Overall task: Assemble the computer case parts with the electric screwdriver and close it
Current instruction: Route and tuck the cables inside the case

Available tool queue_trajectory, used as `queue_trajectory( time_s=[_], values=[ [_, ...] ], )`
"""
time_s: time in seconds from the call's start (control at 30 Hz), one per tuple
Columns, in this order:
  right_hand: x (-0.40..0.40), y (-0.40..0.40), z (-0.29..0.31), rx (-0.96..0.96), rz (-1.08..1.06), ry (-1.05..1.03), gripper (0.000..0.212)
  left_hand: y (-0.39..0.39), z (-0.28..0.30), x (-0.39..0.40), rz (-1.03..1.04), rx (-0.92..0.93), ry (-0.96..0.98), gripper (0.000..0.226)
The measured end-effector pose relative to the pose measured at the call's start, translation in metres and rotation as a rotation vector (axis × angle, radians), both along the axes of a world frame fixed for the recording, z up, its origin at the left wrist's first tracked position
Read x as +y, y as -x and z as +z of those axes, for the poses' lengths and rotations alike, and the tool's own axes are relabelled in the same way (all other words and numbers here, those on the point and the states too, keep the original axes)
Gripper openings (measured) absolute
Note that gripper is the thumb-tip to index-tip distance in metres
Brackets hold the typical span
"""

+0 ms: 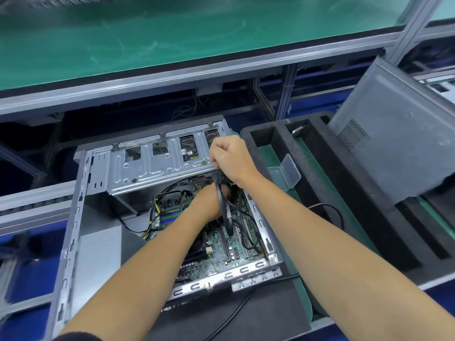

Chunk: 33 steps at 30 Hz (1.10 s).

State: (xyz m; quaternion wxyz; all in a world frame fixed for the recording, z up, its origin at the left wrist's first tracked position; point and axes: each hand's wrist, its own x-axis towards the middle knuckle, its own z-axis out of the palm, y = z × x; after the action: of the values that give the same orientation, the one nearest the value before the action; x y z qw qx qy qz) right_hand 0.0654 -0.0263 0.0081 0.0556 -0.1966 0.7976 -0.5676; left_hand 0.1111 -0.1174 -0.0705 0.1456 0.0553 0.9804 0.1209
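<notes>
An open computer case point(73, 217) lies on its side in front of me, its green motherboard point(221, 244) exposed. A metal drive cage point(160, 163) spans the case's far end. My right hand point(231, 156) is curled in a fist at the cage's right end, gripping something I cannot make out. My left hand point(209, 203) reaches down inside the case among black cables point(225, 212), just under the cage; its fingers are hidden. The grey side panel point(394, 134) leans tilted at the right. No electric screwdriver shows.
A black foam tray point(320, 193) with slots stands right of the case, with a small clear plastic box point(290, 171) beside it. A green-topped shelf point(172, 40) runs above. A black cable point(236, 316) trails near the front edge.
</notes>
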Motion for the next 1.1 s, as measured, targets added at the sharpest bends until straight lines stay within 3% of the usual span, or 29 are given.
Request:
queue_trajectory(
  time_s=[0.23,0.37,0.47,0.6,0.73,0.83,0.97,1.1],
  values=[
    [-0.001,-0.003,0.002,-0.005,0.002,-0.005,0.021,0.004,-0.004,0.009,0.019,0.037,0.152,0.036],
    [-0.002,-0.004,0.003,-0.002,0.0,-0.004,0.021,0.004,-0.006,0.007,0.062,0.042,0.129,0.023],
    [-0.002,-0.004,0.002,-0.003,-0.006,-0.011,0.021,0.007,-0.006,0.006,0.085,0.023,0.115,0.028],
    [-0.002,-0.004,0.002,-0.002,-0.003,-0.009,0.02,0.006,-0.001,0.012,0.043,0.022,0.155,0.008],
    [-0.002,-0.007,0.003,0.007,0.003,-0.025,0.02,0.006,-0.003,0.013,-0.009,0.005,0.17,0.016],
    [-0.001,-0.006,0.005,0.013,-0.001,-0.047,0.019,0.005,0.004,0.011,-0.003,-0.024,0.132,0.006],
    [-0.002,-0.006,0.005,0.016,-0.001,-0.051,0.019,0.005,0.007,0.0,-0.028,-0.074,0.012,0.017],
    [-0.004,-0.006,0.004,0.026,0.002,-0.055,0.021,-0.002,0.015,-0.01,-0.152,-0.047,0.084,0.036]
  ],
)
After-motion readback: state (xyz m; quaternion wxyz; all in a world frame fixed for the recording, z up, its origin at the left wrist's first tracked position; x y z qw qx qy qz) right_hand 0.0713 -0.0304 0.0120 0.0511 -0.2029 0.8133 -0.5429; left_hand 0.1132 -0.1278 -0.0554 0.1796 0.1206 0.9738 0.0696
